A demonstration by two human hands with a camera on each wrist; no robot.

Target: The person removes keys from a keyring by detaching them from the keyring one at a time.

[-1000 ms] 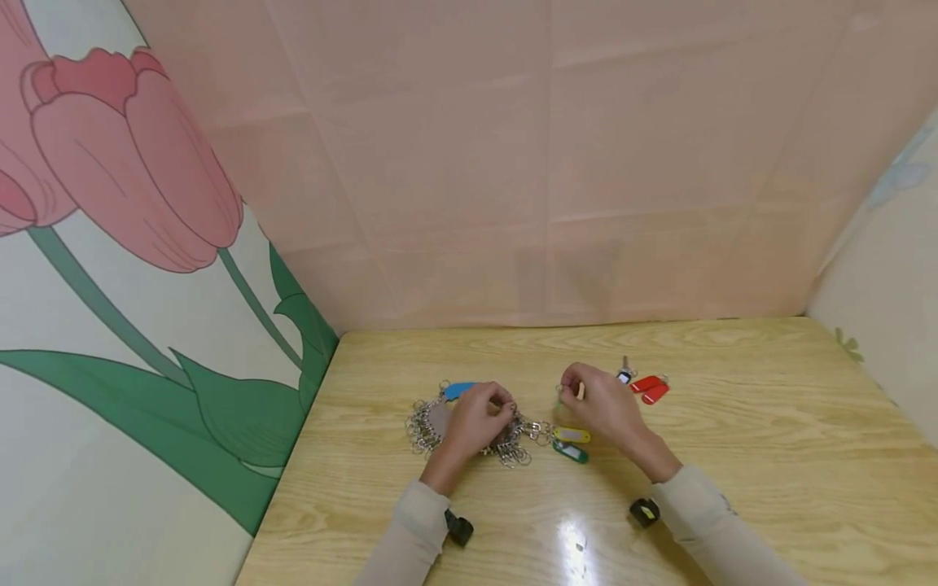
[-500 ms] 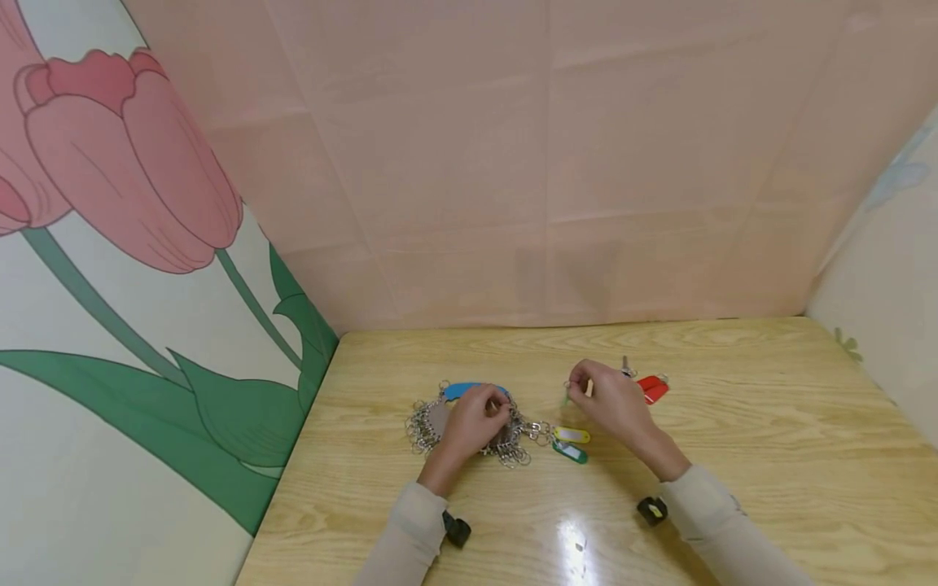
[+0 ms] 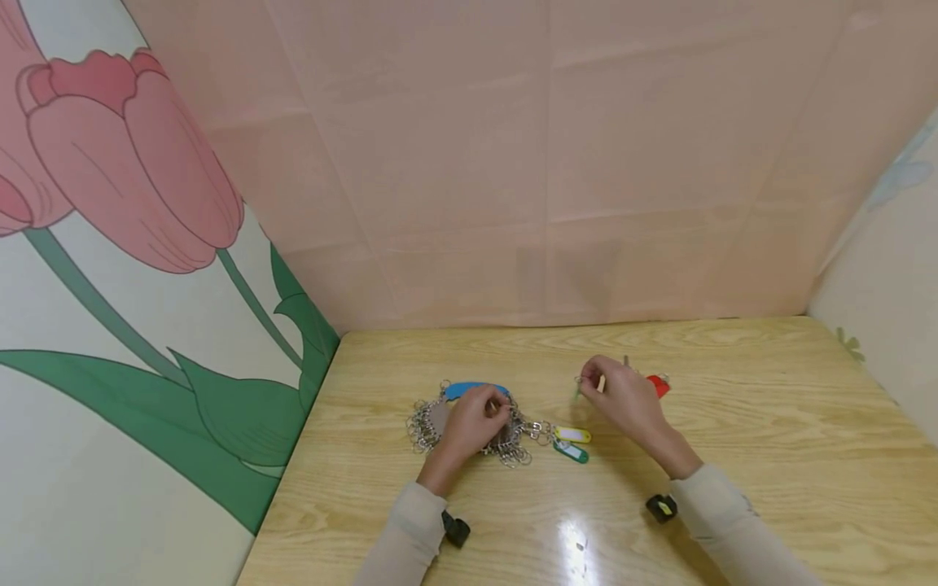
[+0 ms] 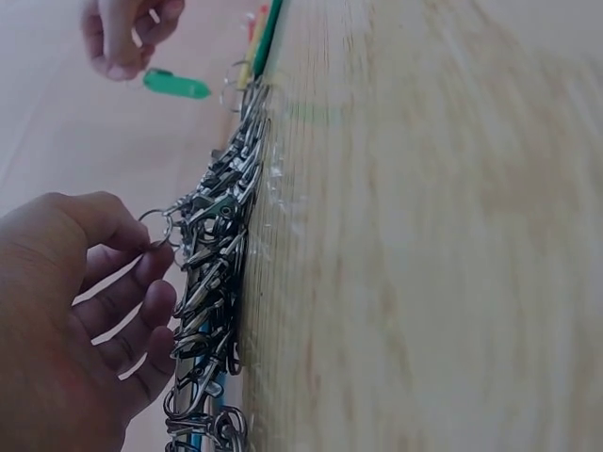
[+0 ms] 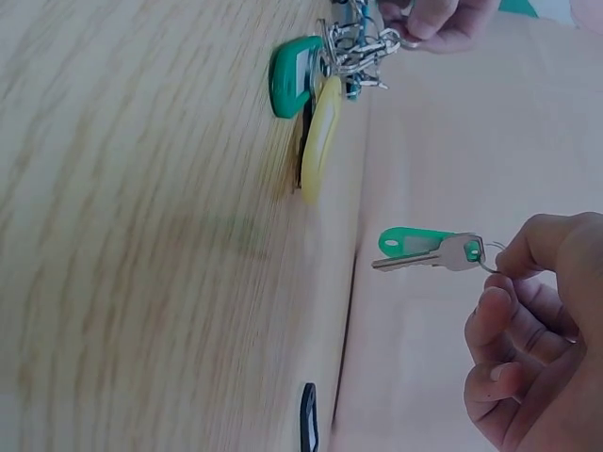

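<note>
My left hand (image 3: 469,423) is over a bunch of metal swivel clasps and rings (image 3: 421,427) on the table; in the left wrist view its thumb and index finger pinch one small split ring (image 4: 160,228). My right hand (image 3: 623,395) is raised to the right of the bunch. Between thumb and forefinger it holds a key ring (image 5: 490,259), from which a silver key (image 5: 462,252) and a green key tag (image 5: 405,239) hang. A yellow key tag (image 3: 573,435) and another, darker green key tag (image 3: 572,452) lie at the bunch's right end.
Red key tags (image 3: 662,386) lie behind my right hand, partly hidden by it. A black-edged tag (image 5: 309,419) shows low in the right wrist view. A blue strip (image 3: 462,389) sits at the bunch's far side. A pink cloth wall (image 3: 454,268) borders the wooden table's back edge.
My right hand has drifted right and slightly away with the key ring and green key tag, covering more of the red tags. My left hand has barely moved.
</note>
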